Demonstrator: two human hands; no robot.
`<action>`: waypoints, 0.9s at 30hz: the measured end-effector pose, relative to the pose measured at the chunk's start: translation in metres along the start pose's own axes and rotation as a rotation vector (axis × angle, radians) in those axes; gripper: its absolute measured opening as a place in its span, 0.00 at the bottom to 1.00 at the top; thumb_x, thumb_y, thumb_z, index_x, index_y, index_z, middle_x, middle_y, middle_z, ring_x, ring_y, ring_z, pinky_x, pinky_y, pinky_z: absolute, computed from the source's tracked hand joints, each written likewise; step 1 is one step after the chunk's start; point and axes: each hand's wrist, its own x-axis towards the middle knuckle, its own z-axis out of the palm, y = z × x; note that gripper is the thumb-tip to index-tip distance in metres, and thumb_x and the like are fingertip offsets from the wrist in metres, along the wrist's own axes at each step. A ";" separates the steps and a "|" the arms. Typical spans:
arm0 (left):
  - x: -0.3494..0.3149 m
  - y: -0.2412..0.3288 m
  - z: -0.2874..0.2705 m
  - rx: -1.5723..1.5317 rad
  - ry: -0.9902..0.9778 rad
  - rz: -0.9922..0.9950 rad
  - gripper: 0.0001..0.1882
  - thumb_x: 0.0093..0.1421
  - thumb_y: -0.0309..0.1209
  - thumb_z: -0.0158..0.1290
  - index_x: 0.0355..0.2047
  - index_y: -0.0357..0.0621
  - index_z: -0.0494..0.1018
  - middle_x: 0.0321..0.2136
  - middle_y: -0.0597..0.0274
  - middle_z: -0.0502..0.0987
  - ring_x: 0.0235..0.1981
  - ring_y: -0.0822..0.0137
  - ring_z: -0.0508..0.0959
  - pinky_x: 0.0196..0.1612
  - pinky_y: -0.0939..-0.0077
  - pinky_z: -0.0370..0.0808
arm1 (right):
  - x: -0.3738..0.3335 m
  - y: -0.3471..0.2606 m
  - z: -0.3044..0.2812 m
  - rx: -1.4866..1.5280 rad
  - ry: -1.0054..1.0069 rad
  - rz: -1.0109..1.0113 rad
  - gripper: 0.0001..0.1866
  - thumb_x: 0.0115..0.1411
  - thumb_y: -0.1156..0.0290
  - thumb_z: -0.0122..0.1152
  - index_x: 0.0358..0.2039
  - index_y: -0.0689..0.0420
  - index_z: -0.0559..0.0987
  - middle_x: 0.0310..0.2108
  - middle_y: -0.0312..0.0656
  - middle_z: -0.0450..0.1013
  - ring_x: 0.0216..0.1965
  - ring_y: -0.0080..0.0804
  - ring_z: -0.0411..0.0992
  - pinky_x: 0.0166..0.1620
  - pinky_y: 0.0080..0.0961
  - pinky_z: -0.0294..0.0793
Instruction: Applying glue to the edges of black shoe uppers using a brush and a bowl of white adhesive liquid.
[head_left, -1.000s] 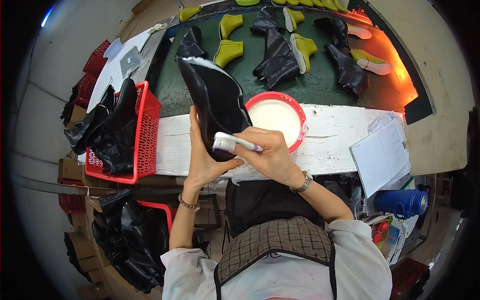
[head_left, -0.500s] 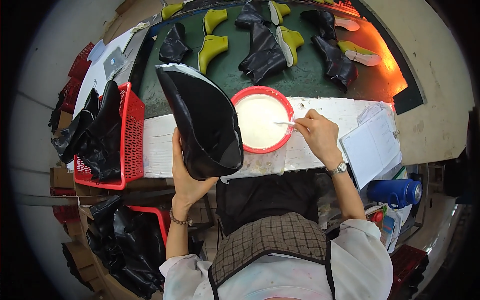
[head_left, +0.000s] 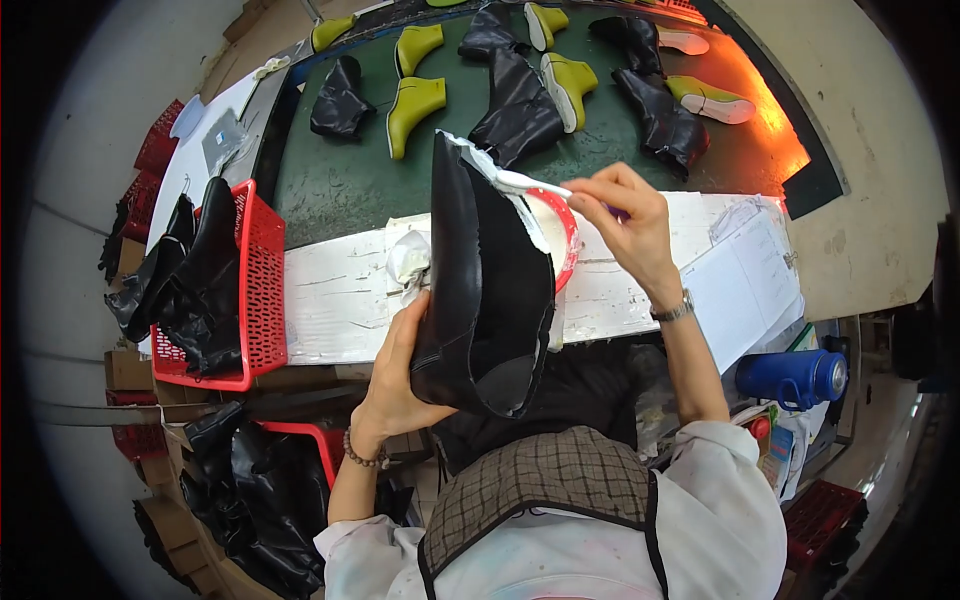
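In my left hand (head_left: 392, 378) is a black leather boot upper (head_left: 457, 285), gripped at its lower left side and tilted so that its dark open inside faces up. White paste coats the far part of its edge. My right hand (head_left: 632, 228) pinches a slim white brush (head_left: 540, 187), its paste-covered head touching that coated edge. Behind the upper, a red basin (head_left: 570, 240) is mostly hidden; only its right rim shows.
A red basket (head_left: 262, 300) of black uppers stands at left. Yellow-green shoe lasts (head_left: 414, 112) and black uppers (head_left: 340, 100) lie on the green belt (head_left: 425, 180), lit orange at right. Papers (head_left: 745, 290) and a blue flask (head_left: 790, 378) sit at right.
The brush has come up out of the basin onto the upper's edge. My left hand has shifted the upper to the right and turned it, covering most of the basin.
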 end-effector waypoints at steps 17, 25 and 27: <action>0.017 -0.011 0.001 0.065 0.299 0.048 0.63 0.41 0.25 0.75 0.72 0.29 0.47 0.65 0.41 0.64 0.65 0.50 0.69 0.66 0.63 0.67 | -0.023 -0.019 -0.008 0.117 -0.072 0.005 0.09 0.56 0.76 0.75 0.39 0.56 0.89 0.32 0.35 0.76 0.30 0.19 0.72 0.30 0.17 0.69; 0.023 -0.028 -0.002 0.222 0.518 0.237 0.60 0.44 0.28 0.76 0.70 0.30 0.50 0.63 0.43 0.65 0.62 0.50 0.71 0.63 0.63 0.67 | -0.038 -0.027 -0.004 0.193 -0.143 -0.050 0.13 0.51 0.75 0.78 0.39 0.54 0.89 0.31 0.33 0.75 0.31 0.21 0.72 0.31 0.18 0.70; 0.006 -0.052 -0.002 0.257 0.556 0.227 0.60 0.45 0.31 0.76 0.70 0.30 0.49 0.64 0.43 0.64 0.63 0.50 0.70 0.64 0.61 0.66 | -0.042 -0.030 -0.002 0.229 -0.152 -0.053 0.15 0.50 0.76 0.78 0.40 0.56 0.89 0.33 0.34 0.75 0.31 0.20 0.71 0.32 0.18 0.69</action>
